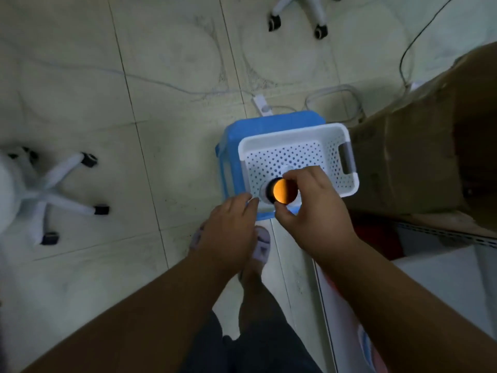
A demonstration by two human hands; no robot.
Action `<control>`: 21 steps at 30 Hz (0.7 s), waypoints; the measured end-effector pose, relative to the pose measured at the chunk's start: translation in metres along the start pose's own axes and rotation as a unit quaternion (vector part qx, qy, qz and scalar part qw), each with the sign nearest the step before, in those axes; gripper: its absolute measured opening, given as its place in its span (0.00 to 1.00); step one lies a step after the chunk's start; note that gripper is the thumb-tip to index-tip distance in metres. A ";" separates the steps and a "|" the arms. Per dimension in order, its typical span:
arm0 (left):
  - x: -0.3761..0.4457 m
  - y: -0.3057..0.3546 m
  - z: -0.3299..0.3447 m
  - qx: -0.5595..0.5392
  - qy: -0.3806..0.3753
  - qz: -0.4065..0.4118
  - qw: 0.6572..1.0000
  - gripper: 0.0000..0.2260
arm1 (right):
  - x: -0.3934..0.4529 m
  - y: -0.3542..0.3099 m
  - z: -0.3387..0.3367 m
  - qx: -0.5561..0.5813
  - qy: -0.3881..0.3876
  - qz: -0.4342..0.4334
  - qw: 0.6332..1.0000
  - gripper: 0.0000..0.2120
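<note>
A white perforated basket (285, 141) sits on a blue plastic stool (231, 146) on the tiled floor. My right hand (309, 208) grips a dark round object with an orange face (279, 195) over the basket's near edge; a white cylindrical part shows just left of it. My left hand (228, 224) reaches to the basket's near left rim, fingertips touching it or the white part; which one I cannot tell. A small white item lies in the basket behind my right hand, mostly hidden.
A large cardboard box (419, 146) stands right of the stool. White cables and a power strip (262, 105) lie behind it. Office chair bases stand at left (53, 189) and top (298, 17). My feet in sandals (262, 246) are just below the stool.
</note>
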State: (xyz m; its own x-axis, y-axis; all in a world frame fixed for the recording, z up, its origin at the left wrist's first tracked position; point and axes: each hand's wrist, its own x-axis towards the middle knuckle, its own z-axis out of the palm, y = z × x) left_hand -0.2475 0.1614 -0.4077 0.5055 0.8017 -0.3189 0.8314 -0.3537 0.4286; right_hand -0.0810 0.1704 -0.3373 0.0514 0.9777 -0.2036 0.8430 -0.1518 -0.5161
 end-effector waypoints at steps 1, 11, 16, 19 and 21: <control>0.003 -0.002 0.008 0.003 0.007 0.004 1.000 0.31 | 0.003 0.006 0.010 0.000 -0.009 -0.004 1.000 0.19; 0.002 -0.015 0.029 0.042 0.040 0.075 0.995 0.28 | 0.026 0.050 0.077 -0.002 -0.078 -0.022 0.997 0.19; 0.005 -0.020 0.032 0.041 0.036 0.085 0.995 0.29 | 0.026 0.049 0.078 -0.015 -0.092 -0.017 0.995 0.20; 0.000 -0.013 0.020 0.045 0.021 0.074 0.996 0.30 | 0.012 0.037 0.057 -0.013 -0.087 -0.013 0.996 0.22; -0.007 -0.005 0.000 0.041 0.005 0.078 0.996 0.30 | -0.005 0.017 0.026 -0.007 -0.057 -0.014 0.998 0.23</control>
State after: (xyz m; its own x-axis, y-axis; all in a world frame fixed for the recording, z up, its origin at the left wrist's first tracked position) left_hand -0.2550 0.1571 -0.4079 0.6272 0.7391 -0.2454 0.7599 -0.5118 0.4008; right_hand -0.0806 0.1594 -0.3673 -0.0324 0.9586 -0.2831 0.8511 -0.1220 -0.5106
